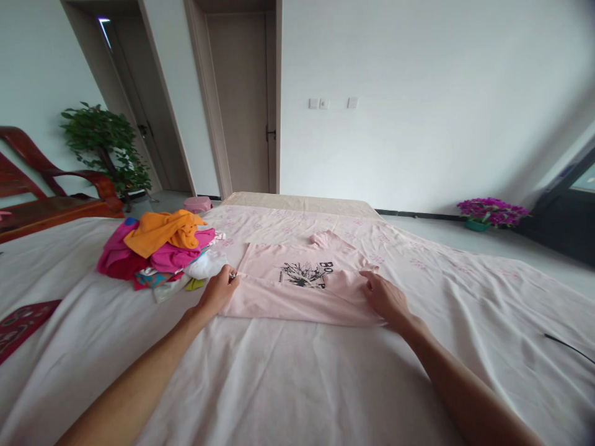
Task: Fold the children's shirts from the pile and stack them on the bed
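Pink shirt (pixel 264 297) lies on floral sheet (pixel 288 378); left hand (pixel 218 291) grip pinches its left edge, right hand (pixel 385 300) grip its right, likely keeping cloth taut. Clothes pile (pixel 158 244) sits just beside, left.

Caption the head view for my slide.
Two hands grip a printed pink T-shirt beside a colorful clothes pile.

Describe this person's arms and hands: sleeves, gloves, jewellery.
The left forearm and right forearm show no sleeves. The left hand wears no glove but what looks like a small metallic ring. The right hand is gloveless, no ring visible. Neither wrist shows a watch or bracelet.
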A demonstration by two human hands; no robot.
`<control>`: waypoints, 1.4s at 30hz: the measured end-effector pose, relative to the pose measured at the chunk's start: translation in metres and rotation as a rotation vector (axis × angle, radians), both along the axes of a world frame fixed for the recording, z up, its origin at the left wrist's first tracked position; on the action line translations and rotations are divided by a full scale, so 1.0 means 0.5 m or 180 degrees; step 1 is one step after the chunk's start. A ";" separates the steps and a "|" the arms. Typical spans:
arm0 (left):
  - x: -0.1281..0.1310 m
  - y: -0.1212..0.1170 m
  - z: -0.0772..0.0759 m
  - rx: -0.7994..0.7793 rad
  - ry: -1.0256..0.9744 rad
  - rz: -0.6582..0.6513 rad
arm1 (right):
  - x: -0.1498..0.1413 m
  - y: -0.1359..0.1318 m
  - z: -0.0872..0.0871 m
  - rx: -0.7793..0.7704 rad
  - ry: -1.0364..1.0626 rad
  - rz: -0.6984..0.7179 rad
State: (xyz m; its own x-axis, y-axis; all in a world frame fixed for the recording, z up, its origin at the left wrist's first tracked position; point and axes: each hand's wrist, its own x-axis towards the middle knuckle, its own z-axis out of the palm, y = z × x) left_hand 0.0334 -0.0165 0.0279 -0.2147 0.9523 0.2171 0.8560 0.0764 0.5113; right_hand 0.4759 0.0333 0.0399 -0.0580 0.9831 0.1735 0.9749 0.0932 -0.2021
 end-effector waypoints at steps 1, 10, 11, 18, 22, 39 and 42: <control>0.005 -0.004 -0.002 -0.0088 0.0183 0.0014 | 0.006 0.001 0.000 0.0034 0.0067 -0.0017; 0.016 -0.022 -0.013 -0.0505 0.1316 0.0070 | 0.122 -0.003 0.055 -0.0556 0.0728 -0.0498; 0.014 -0.020 -0.015 -0.0520 0.1332 0.0071 | 0.132 -0.008 0.062 -0.0737 0.0719 -0.0516; 0.012 -0.017 -0.022 -0.0585 0.1322 0.0049 | 0.138 -0.056 0.067 -0.1197 0.0107 -0.0269; 0.011 -0.019 -0.023 -0.0531 0.1292 0.0110 | 0.118 -0.060 0.050 -0.0802 0.0158 -0.0050; 0.036 -0.041 -0.001 0.0093 0.2086 0.0049 | 0.104 -0.037 0.041 -0.0294 0.0007 -0.0260; 0.056 -0.037 -0.010 0.0842 0.1990 -0.0427 | 0.081 -0.007 0.058 -0.0103 0.0058 -0.0261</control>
